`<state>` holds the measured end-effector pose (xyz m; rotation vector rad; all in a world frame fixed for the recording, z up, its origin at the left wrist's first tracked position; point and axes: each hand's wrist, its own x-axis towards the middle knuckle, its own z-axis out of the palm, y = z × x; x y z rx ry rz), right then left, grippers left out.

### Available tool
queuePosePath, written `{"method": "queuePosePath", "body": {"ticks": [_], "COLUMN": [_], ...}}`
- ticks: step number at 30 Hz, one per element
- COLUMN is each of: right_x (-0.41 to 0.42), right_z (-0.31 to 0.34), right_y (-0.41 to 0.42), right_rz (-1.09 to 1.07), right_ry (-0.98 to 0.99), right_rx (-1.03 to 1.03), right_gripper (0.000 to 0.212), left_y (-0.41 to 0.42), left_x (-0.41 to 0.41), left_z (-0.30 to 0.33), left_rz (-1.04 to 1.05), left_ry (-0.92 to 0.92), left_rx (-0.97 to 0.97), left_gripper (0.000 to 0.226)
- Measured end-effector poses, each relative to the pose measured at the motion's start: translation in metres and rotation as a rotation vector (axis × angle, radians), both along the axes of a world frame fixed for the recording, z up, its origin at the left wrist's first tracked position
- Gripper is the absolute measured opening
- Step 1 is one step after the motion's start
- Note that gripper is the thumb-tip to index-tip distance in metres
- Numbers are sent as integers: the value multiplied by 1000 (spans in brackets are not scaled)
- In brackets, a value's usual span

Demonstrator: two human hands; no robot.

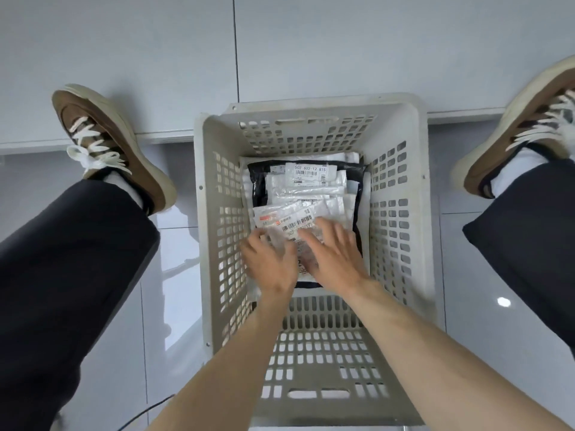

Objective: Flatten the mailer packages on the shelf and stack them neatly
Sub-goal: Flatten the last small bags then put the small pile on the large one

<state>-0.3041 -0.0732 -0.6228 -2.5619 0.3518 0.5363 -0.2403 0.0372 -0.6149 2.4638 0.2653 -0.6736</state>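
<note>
From the head view, the clear mailer [287, 225] is pressed flat atop the stack of mailers [306, 188], at the near end of the basket [401, 213] floor. Both the left hand [270, 262] and right hand [334, 255] are laid on it, fingers straight, nothing gripped. Its long axis is seen running left to right, directly under both palms; neither hand is judged nearer.

Mailer packages [306, 194] lay stacked in a basket [401, 194] on the floor [174, 306] between a seated person's legs, a shoe [109, 144] at either side. Both hands, left hand [270, 259] beside right hand [333, 253], rested on the nearest package [289, 220].
</note>
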Motion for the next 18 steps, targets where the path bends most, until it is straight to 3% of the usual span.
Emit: {"method": "queuePosePath", "body": {"ticks": [3, 5, 13, 18], "right_x": [-1, 3, 27, 44], "right_z": [-1, -5, -56, -72], "right_y": [3, 3, 0, -3], "right_rz": [-116, -190, -140, -124], "right_ry": [81, 109, 279, 351], "right_rx": [75, 170, 183, 171], "right_gripper": [50, 49, 54, 61], "left_y": [2, -4, -27, -34], "left_x": [-9, -2, 26, 39], "left_z": [-10, -21, -65, -88], "left_rz": [-230, -350, -729, -766], "left_ry": [40, 81, 226, 306], "left_rx": [-2, -72, 101, 193], "left_gripper": [28, 21, 39, 47]}}
